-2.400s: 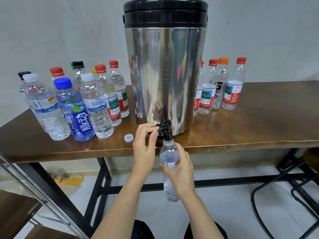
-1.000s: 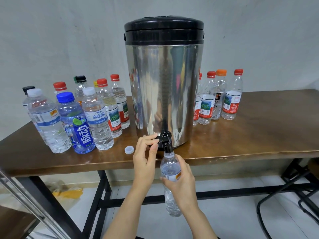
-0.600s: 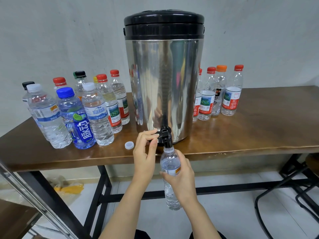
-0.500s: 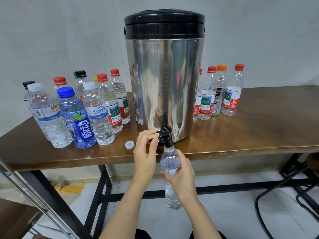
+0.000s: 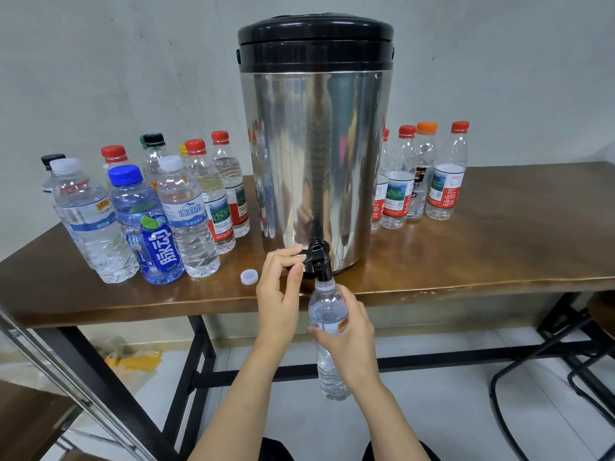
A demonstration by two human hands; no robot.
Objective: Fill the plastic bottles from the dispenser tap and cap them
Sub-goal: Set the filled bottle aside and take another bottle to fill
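Note:
A tall steel dispenser [image 5: 316, 154] with a black lid stands on the wooden table [image 5: 482, 261]. Its black tap [image 5: 317, 257] juts over the front edge. My left hand [image 5: 279, 294] pinches the tap lever between thumb and fingers. My right hand [image 5: 349, 337] grips an uncapped clear bottle [image 5: 327, 304] round its middle, held upright below the table edge with its mouth right under the spout. Water fills the bottle close to the neck. A loose white cap [image 5: 249, 277] lies on the table left of the tap.
Several capped bottles [image 5: 186, 221] stand left of the dispenser, and several more capped bottles [image 5: 419, 181] to its right. Black table legs [image 5: 196, 357] run below. A black chair frame [image 5: 545, 364] stands at the right. A yellow bag [image 5: 136, 357] lies on the floor.
Both hands keep their holds on the tap lever and the bottle. The camera view shifted slightly; the hands, bottle and tap keep the same relation.

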